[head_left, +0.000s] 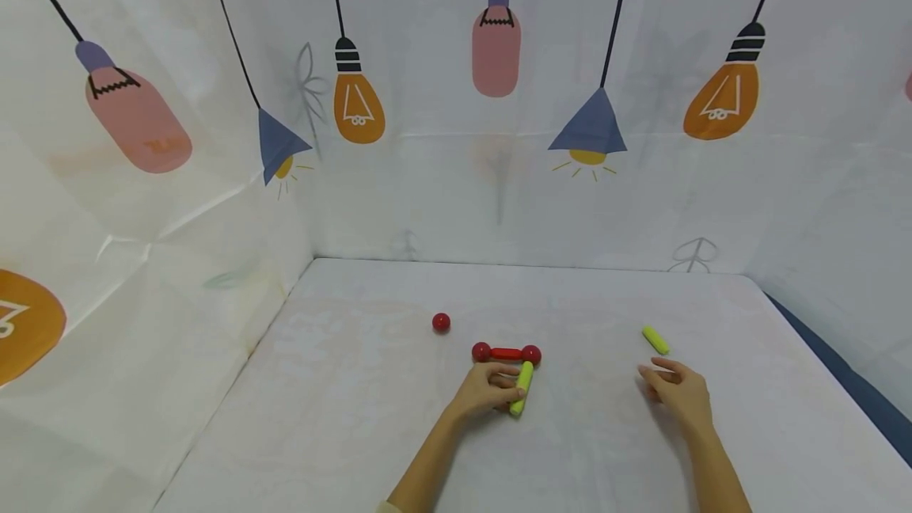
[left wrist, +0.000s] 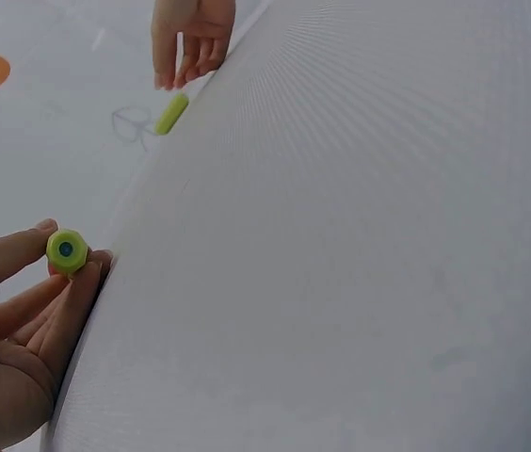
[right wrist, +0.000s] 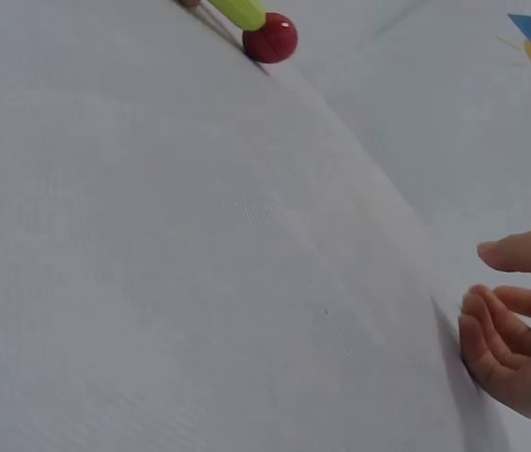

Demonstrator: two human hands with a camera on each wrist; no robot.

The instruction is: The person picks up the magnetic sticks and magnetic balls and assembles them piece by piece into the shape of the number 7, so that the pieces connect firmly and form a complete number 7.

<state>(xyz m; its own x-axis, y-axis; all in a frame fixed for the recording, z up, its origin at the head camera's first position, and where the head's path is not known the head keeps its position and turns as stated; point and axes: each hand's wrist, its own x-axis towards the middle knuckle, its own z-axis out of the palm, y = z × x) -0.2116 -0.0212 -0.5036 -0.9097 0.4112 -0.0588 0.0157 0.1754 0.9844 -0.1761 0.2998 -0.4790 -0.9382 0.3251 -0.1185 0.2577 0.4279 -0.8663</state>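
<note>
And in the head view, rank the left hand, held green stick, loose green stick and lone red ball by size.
Left hand
Held green stick, probably nearer
Loose green stick
Lone red ball, shorter but thicker than either stick

Left forearm (head_left: 431,457): bare, reaching forward and slanting in toward the right.
Left hand (head_left: 488,388): turned a little further right than its forearm, thumb and bent fingers set in a pinch.
Right forearm (head_left: 718,469): bare, reaching forward with a slight lean left.
Right hand (head_left: 680,394): loosely curved, thumb standing apart from the bent fingers.
Spacing: hands well apart, from where I stand.
</note>
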